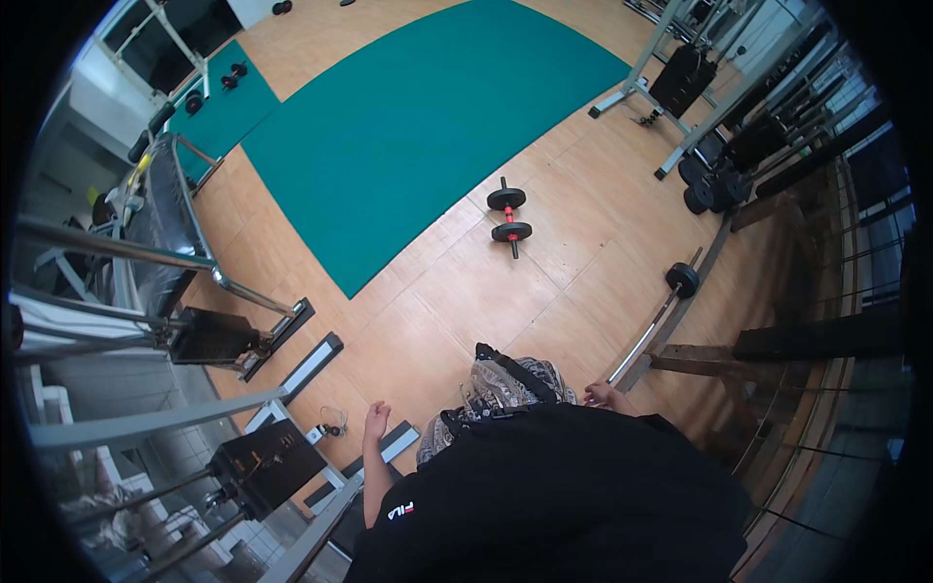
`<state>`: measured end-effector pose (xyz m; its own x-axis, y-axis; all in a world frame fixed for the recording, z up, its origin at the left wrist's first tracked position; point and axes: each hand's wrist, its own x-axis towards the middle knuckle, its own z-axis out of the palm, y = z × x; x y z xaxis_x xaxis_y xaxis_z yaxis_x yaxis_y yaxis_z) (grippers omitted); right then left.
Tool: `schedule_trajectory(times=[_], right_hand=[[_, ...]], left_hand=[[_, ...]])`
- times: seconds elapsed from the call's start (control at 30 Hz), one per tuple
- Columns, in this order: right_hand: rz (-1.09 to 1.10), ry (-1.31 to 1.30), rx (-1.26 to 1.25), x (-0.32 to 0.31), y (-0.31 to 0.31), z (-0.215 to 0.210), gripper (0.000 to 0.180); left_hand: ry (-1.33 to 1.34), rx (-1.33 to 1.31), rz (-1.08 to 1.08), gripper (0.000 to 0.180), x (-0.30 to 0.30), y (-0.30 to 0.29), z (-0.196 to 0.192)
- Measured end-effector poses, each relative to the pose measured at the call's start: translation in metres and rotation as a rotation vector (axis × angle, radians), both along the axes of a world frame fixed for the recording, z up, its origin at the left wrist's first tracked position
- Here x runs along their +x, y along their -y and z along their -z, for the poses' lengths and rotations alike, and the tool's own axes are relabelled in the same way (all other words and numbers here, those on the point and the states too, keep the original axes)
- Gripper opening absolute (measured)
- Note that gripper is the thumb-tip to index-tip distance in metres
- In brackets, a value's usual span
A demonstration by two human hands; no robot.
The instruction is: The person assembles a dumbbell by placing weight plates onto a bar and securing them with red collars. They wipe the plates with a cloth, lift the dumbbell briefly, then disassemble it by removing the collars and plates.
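Barbell [649, 330] lies on floor, black plate fitted.

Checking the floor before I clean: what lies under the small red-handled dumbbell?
The dumbbell rests on bare wooden floor, just off the green mat. The spots beneath its black plates are covered.

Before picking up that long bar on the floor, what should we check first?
1. Right hand on the bar: ok, touches its near end.
2. Grip closed round it: cannot tell.
3. Left hand free: ok, holds nothing.
4. Plate on far end: ok.
5. Plate on near end: cannot tell, hidden.
6. Dumbbell clear of bar: ok, apart.
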<state>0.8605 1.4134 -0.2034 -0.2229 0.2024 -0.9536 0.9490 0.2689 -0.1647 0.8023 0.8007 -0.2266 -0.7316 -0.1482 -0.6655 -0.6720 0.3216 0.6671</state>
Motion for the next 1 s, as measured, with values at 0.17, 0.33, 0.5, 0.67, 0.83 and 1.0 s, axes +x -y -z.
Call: schedule_trajectory(times=[0.17,0.33,0.5,0.67,0.83,1.0], right_hand=[[0.177,-0.185,-0.017,-0.031,0.004,0.003,0.035],[0.257,-0.359,-0.032,-0.083,0.004,0.002,0.037],[0.154,-0.159,-0.018,-0.159,0.000,0.020,0.033],[0.245,-0.393,-0.033,-0.260,0.008,0.026,0.036],[0.199,-0.440,0.074,-0.352,0.007,0.047,0.039],[-0.160,-0.221,0.010,-0.434,-0.002,0.117,0.043]], left_hand=[[-0.042,0.154,0.322,0.048,-0.143,-0.091,-0.028],[0.063,0.086,0.514,0.061,-0.221,-0.129,-0.032],[0.288,-0.105,0.738,0.063,-0.293,-0.085,0.025],[0.598,-0.335,1.122,0.059,-0.422,-0.076,0.033],[0.246,-0.383,1.267,0.051,-0.588,-0.186,0.028],[0.063,-0.552,1.574,0.045,-0.722,-0.344,0.094]])
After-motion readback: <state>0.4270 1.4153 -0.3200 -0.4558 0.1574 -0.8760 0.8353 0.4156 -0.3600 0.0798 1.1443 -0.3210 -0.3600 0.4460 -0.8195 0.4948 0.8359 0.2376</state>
